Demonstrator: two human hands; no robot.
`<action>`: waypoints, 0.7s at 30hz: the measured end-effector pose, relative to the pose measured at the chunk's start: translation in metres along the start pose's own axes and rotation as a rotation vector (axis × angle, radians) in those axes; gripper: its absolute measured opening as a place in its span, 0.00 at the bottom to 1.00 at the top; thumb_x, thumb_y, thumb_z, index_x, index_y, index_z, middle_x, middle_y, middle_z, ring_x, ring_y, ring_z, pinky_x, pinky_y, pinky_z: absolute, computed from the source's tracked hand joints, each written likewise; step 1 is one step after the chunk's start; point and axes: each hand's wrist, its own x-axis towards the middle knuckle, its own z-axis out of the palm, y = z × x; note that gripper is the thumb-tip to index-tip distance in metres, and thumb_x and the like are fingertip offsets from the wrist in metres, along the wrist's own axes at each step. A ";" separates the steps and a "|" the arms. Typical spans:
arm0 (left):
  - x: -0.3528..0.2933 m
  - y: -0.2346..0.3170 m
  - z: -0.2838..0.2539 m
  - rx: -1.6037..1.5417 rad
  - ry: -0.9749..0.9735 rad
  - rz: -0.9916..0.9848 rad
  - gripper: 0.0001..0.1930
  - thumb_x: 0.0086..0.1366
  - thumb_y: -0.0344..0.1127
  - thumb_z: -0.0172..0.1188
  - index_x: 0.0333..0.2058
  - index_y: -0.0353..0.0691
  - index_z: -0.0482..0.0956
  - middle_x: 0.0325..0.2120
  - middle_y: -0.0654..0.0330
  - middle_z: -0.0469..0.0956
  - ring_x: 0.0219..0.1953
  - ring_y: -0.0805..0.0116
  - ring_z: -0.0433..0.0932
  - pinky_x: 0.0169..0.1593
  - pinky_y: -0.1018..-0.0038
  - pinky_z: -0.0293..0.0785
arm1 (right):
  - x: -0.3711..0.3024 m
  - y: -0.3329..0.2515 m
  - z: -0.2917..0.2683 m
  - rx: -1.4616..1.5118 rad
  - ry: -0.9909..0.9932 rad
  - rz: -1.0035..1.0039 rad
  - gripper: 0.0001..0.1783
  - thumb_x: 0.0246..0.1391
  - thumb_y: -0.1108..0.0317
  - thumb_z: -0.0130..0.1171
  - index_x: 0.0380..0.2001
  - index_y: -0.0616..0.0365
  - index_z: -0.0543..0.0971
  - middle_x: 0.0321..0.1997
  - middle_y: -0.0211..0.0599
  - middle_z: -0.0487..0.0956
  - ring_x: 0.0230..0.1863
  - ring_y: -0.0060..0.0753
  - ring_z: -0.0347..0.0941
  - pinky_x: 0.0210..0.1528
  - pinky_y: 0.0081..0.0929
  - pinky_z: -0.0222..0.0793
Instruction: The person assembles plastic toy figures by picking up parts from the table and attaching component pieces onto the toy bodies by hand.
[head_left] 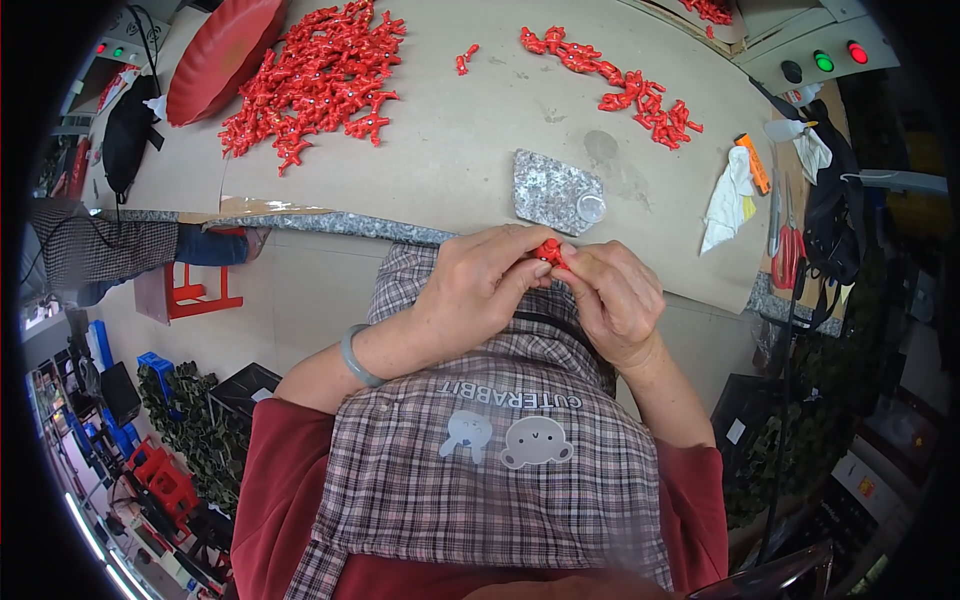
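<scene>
Pinched between the fingertips of both hands is a small red plastic figure (549, 252), held just off the near edge of the table. My left hand (480, 275) grips its left side, and my right hand (617, 295) closes on its right side. Fingers cover much of the figure, so its full shape is hidden. Just beyond my hands lies a speckled grey stone slab (548, 187), with a small round clear dish (591, 208) on its right corner. A large pile of similar red figures (325, 75) spreads over the far left of the table.
A red fluted bowl (222, 60) tilts beside the pile. A row of red pieces (610, 72) lies at the far right, with a separate one (467, 60) between. On the right are white tissue (729, 200), an orange tube (752, 163) and red-handled scissors (788, 257).
</scene>
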 end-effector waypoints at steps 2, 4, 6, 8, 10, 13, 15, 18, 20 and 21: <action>0.000 -0.001 -0.001 0.017 0.020 0.051 0.11 0.62 0.21 0.58 0.44 0.31 0.80 0.33 0.52 0.83 0.33 0.65 0.84 0.37 0.74 0.81 | 0.000 0.000 0.000 0.002 0.025 -0.033 0.16 0.42 0.79 0.71 0.37 0.67 0.82 0.28 0.40 0.80 0.25 0.34 0.76 0.24 0.26 0.72; 0.000 -0.001 -0.002 0.108 0.033 0.128 0.11 0.61 0.21 0.60 0.44 0.33 0.80 0.34 0.53 0.83 0.34 0.63 0.84 0.38 0.73 0.81 | -0.001 -0.002 0.000 -0.001 0.029 -0.032 0.17 0.41 0.79 0.72 0.37 0.66 0.82 0.28 0.40 0.80 0.25 0.34 0.76 0.24 0.26 0.72; -0.001 -0.002 -0.002 0.091 0.044 0.151 0.12 0.60 0.22 0.61 0.44 0.33 0.81 0.35 0.53 0.84 0.35 0.62 0.84 0.39 0.73 0.80 | -0.003 -0.004 0.000 -0.005 0.033 -0.031 0.17 0.40 0.79 0.73 0.37 0.66 0.82 0.28 0.40 0.80 0.25 0.34 0.76 0.24 0.25 0.71; 0.000 -0.005 -0.003 0.073 0.055 0.177 0.12 0.60 0.22 0.61 0.43 0.34 0.81 0.36 0.54 0.84 0.36 0.61 0.84 0.39 0.72 0.80 | -0.003 -0.006 0.001 0.020 0.049 0.007 0.18 0.39 0.79 0.74 0.37 0.66 0.82 0.29 0.40 0.80 0.25 0.34 0.76 0.24 0.25 0.71; 0.000 -0.009 -0.003 0.051 0.073 0.224 0.13 0.60 0.21 0.61 0.44 0.34 0.81 0.38 0.53 0.84 0.38 0.60 0.84 0.41 0.72 0.81 | -0.004 -0.007 0.003 0.028 0.057 0.014 0.18 0.39 0.79 0.74 0.37 0.66 0.82 0.29 0.40 0.80 0.25 0.34 0.76 0.24 0.25 0.71; 0.000 -0.013 -0.004 0.050 0.084 0.241 0.13 0.59 0.20 0.61 0.44 0.33 0.81 0.40 0.52 0.84 0.41 0.59 0.84 0.44 0.71 0.81 | -0.003 -0.008 0.004 0.029 0.061 0.015 0.18 0.39 0.79 0.74 0.37 0.66 0.82 0.30 0.40 0.80 0.25 0.34 0.76 0.24 0.26 0.72; 0.001 -0.013 -0.006 0.055 0.089 0.242 0.14 0.58 0.19 0.62 0.44 0.33 0.82 0.39 0.52 0.84 0.41 0.59 0.85 0.44 0.71 0.82 | -0.001 -0.008 0.005 0.023 0.060 0.007 0.18 0.39 0.79 0.74 0.37 0.66 0.82 0.30 0.40 0.80 0.25 0.34 0.77 0.24 0.26 0.72; -0.002 -0.011 -0.005 0.094 0.111 0.246 0.13 0.57 0.19 0.62 0.43 0.32 0.82 0.38 0.52 0.84 0.40 0.58 0.85 0.44 0.70 0.82 | 0.002 -0.007 0.005 0.018 0.056 -0.055 0.18 0.39 0.80 0.73 0.38 0.66 0.82 0.30 0.40 0.80 0.25 0.34 0.77 0.24 0.26 0.72; -0.005 -0.011 -0.007 0.140 0.134 0.256 0.13 0.57 0.19 0.62 0.42 0.32 0.82 0.37 0.52 0.84 0.39 0.58 0.85 0.43 0.70 0.82 | 0.004 -0.008 0.006 0.012 0.049 -0.077 0.18 0.39 0.80 0.73 0.38 0.67 0.81 0.30 0.41 0.80 0.25 0.35 0.77 0.24 0.26 0.73; -0.006 -0.010 -0.003 0.130 0.134 0.266 0.12 0.57 0.18 0.62 0.41 0.31 0.82 0.36 0.52 0.84 0.37 0.58 0.85 0.41 0.69 0.82 | 0.002 -0.010 0.005 0.024 0.052 -0.092 0.18 0.39 0.80 0.73 0.38 0.67 0.81 0.30 0.41 0.80 0.25 0.35 0.77 0.24 0.26 0.73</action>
